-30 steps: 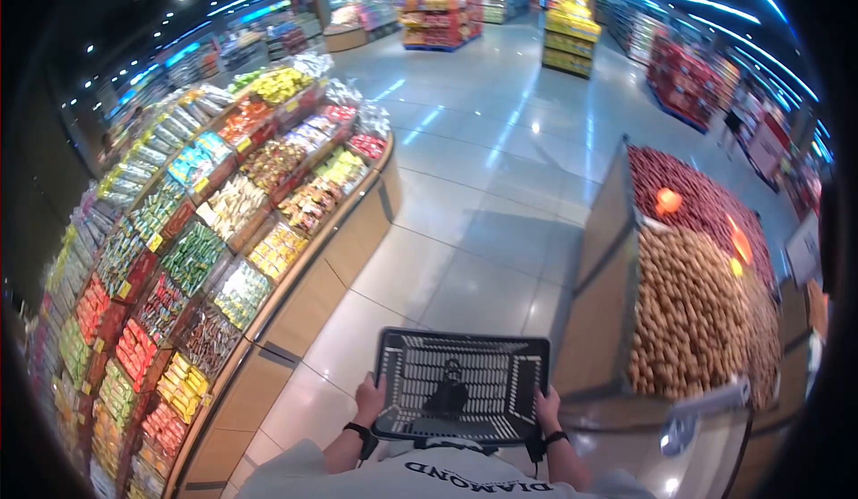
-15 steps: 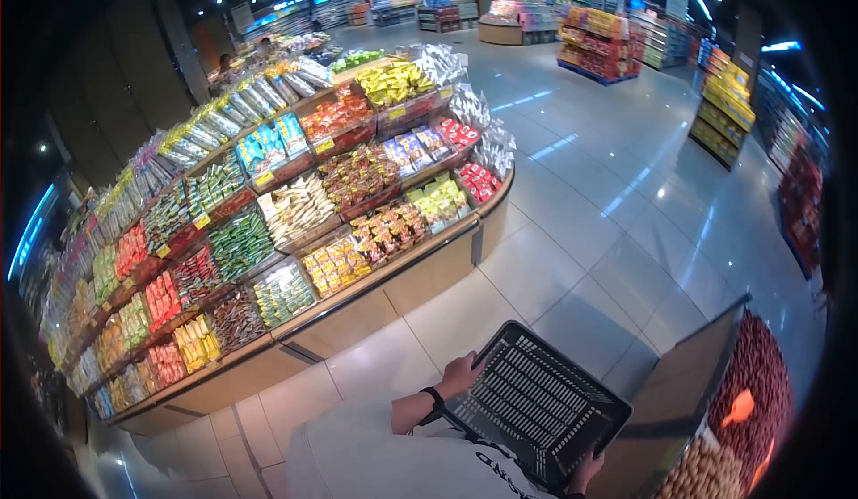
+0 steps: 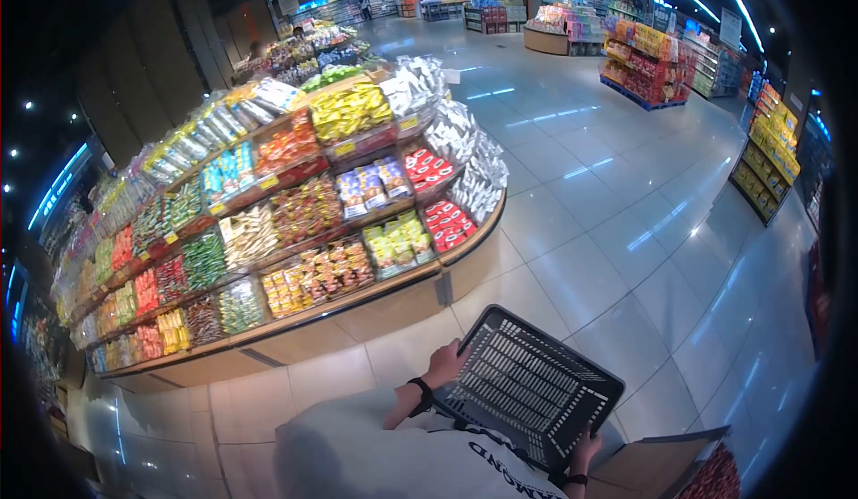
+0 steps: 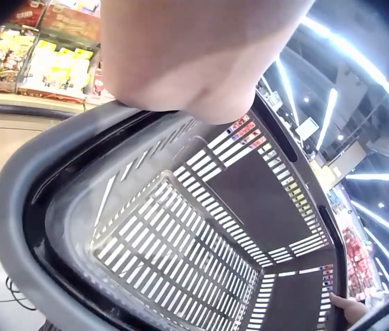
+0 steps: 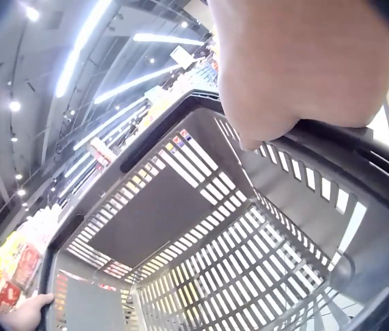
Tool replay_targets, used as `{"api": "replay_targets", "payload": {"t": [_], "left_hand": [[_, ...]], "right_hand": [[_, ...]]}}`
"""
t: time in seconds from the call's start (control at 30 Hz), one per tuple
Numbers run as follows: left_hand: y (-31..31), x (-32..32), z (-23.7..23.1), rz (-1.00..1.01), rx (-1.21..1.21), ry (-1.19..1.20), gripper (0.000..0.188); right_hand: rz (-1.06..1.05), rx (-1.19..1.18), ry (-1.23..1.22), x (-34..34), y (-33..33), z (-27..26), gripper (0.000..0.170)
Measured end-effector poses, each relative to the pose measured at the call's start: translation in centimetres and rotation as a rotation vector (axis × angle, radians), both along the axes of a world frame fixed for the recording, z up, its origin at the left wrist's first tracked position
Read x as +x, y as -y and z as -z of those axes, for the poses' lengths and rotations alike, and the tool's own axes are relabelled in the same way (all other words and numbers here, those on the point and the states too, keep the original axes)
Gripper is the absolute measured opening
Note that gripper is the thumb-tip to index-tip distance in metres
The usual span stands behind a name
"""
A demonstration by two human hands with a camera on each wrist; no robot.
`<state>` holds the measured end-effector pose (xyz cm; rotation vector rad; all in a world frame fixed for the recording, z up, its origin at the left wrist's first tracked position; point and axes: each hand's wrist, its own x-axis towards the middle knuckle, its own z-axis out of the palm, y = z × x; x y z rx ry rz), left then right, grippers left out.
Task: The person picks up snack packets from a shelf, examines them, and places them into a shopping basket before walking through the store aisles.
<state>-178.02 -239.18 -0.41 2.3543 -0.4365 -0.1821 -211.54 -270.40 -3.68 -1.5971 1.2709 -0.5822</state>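
A dark plastic shopping basket (image 3: pixel 527 383) with slotted walls is held in front of the body, tilted, its inside showing nothing in it. My left hand (image 3: pixel 446 362) grips the rim at one end. At the opposite end my right hand (image 3: pixel 585 450) grips the rim. In the left wrist view the left hand (image 4: pixel 201 62) covers part of the basket rim (image 4: pixel 15 200), with its fingertips hidden. The right wrist view has the right hand (image 5: pixel 305 69) curled over the rim, one fingertip inside the basket.
A curved stand (image 3: pixel 357 316) of wrapped sweets in sloped bins fills the left side. Tiled floor (image 3: pixel 590 258) runs to the right. A wooden bin (image 3: pixel 648 468) with dark red goods is at the lower right. Stacked displays (image 3: pixel 645 61) stand farther back.
The head view has swung left, bringing the sweets stand toward the centre and the bulk bin to the lower right corner. The basket appears turned, with both hands still on it.
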Motion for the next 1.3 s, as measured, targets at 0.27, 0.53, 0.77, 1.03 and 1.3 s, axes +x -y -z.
{"api": "replay_targets", "payload": {"t": [0.27,0.53,0.77,1.03,1.3], "left_hand": [[16.1,9.5,0.9,-0.071,-0.018,-0.101,0.044],[41.6,28.7,0.6,0.010,-0.148,-0.080,0.042],[56.1,43.6,-6.4,0.007,-0.223,0.012,0.038],[67.8,61.7,-6.8,-0.101,-0.211,0.025,0.041],[71.6,80.2,-8.0,-0.429,-0.247,0.058,0.041]], "right_hand": [[-0.084,-0.035,-0.024,11.6,18.3,0.1,0.033],[0.040,-0.098,0.062,27.2,41.4,-0.9,0.031],[-0.028,-0.187,0.055,41.3,56.4,-8.5,0.034],[-0.192,-0.116,0.153,64.1,70.5,-11.8,0.035],[-0.468,-0.097,0.122,95.1,82.0,-15.5,0.031]]}}
